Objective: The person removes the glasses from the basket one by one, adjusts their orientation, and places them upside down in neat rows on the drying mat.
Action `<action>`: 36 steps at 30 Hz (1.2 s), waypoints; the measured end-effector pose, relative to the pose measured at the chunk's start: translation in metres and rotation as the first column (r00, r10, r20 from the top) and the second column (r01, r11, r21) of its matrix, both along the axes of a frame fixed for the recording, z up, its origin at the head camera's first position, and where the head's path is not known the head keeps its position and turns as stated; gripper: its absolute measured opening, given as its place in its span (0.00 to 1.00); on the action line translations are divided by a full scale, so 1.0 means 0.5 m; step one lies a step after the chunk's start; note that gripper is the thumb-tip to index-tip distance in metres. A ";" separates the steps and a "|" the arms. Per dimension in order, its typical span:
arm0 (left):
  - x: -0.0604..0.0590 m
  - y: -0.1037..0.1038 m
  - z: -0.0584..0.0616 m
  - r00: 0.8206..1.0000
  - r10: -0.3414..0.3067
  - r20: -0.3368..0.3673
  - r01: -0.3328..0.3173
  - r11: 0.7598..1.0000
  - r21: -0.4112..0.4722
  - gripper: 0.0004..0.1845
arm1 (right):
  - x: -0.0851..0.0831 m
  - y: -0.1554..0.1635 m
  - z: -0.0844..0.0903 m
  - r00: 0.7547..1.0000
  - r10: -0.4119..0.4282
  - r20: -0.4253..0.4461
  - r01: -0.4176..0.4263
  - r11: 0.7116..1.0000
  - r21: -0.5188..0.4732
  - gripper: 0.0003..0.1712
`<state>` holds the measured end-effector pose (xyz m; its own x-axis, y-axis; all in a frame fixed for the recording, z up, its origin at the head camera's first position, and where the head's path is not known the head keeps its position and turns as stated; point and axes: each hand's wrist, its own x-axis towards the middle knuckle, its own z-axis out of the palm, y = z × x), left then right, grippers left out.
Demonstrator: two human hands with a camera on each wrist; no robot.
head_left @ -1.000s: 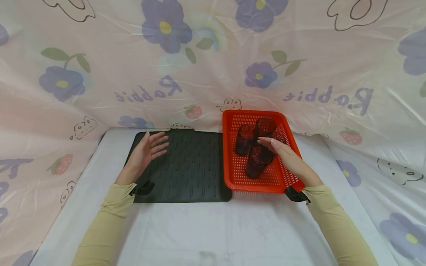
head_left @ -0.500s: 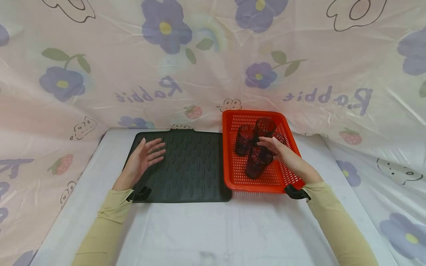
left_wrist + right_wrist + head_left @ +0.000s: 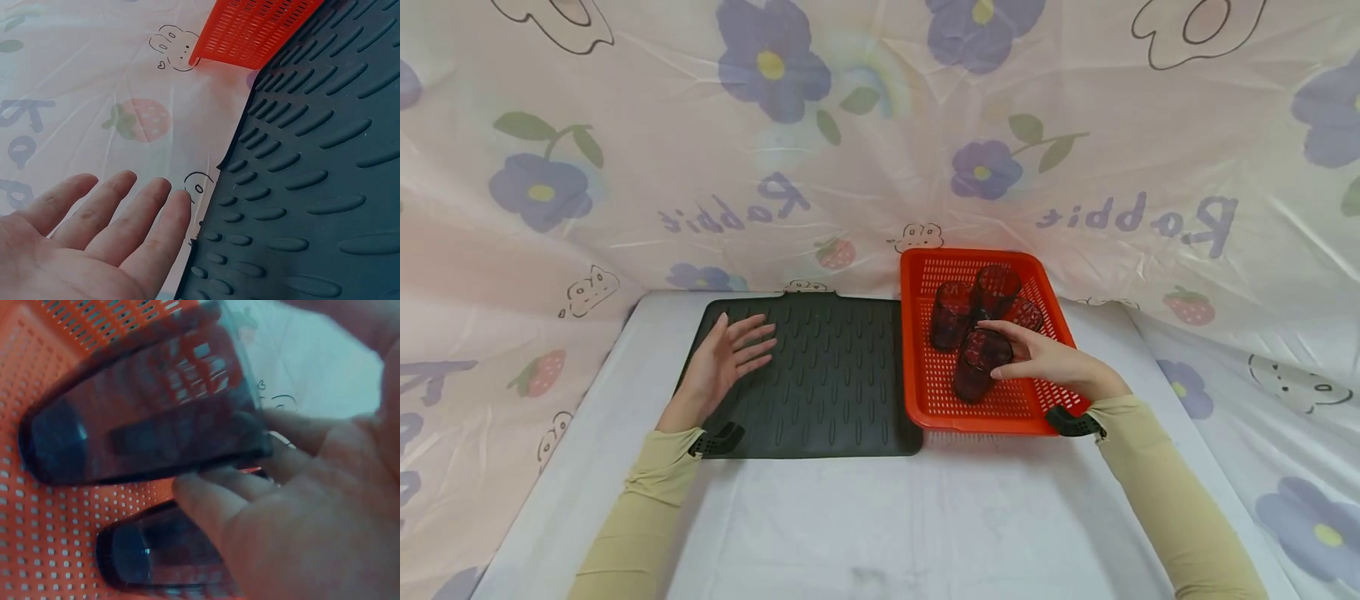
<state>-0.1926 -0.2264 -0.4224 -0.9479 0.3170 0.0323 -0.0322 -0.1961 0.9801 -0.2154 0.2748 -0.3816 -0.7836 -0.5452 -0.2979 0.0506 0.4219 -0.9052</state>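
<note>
The nearest of several dark see-through drinking glasses stands in a red plastic basket. My right hand holds this glass near its rim, thumb on the near side and fingers round the far side. In the right wrist view, the fingers lie along the glass, with another glass close beside it. My left hand is held over the left part of a dark ridged mat, palm turned inward and fingers spread. It holds nothing.
Other glasses stand behind the held one: one at the left, one at the back and one at the right, close together. Basket and mat sit side by side on a white-covered table. A patterned curtain hangs behind them.
My right hand has moved down and toward me from above the glasses, its thumb and fingers coming round the nearest glass. The left hand has dropped slightly, then stayed nearly still.
</note>
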 end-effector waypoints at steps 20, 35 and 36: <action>0.000 0.012 0.002 1.000 0.002 0.013 -0.003 1.000 0.027 0.37 | -0.022 -0.001 -0.013 0.990 0.089 -0.108 -0.084 0.995 0.057 0.48; 0.006 0.010 -0.001 0.998 0.051 0.038 -0.057 0.984 0.168 0.35 | -0.010 -0.012 -0.012 0.976 0.093 -0.199 -0.071 0.991 0.113 0.49; 0.005 0.010 0.001 0.998 0.052 0.041 -0.059 0.984 0.168 0.35 | -0.011 -0.014 -0.011 0.974 0.090 -0.209 -0.065 0.991 0.121 0.49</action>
